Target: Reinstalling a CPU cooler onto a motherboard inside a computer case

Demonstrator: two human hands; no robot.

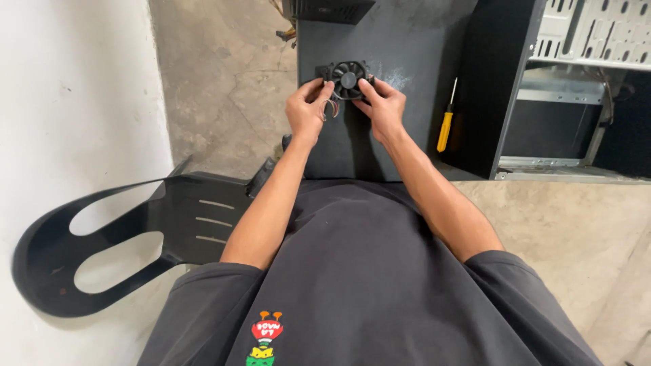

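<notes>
A small black cooling fan (348,78) with a round hub lies on the dark panel (400,47) in front of me. My left hand (308,108) grips its left side, and thin coloured wires curl by those fingers. My right hand (384,105) holds the fan's right edge with fingertips on the frame. Both hands close on the fan from either side.
A yellow-handled screwdriver (445,125) lies on the panel to the right of my hands. An open computer case (583,88) stands at the right. A black plastic chair (135,237) sits at my left, by a white wall. Another black component (329,9) rests at the panel's far end.
</notes>
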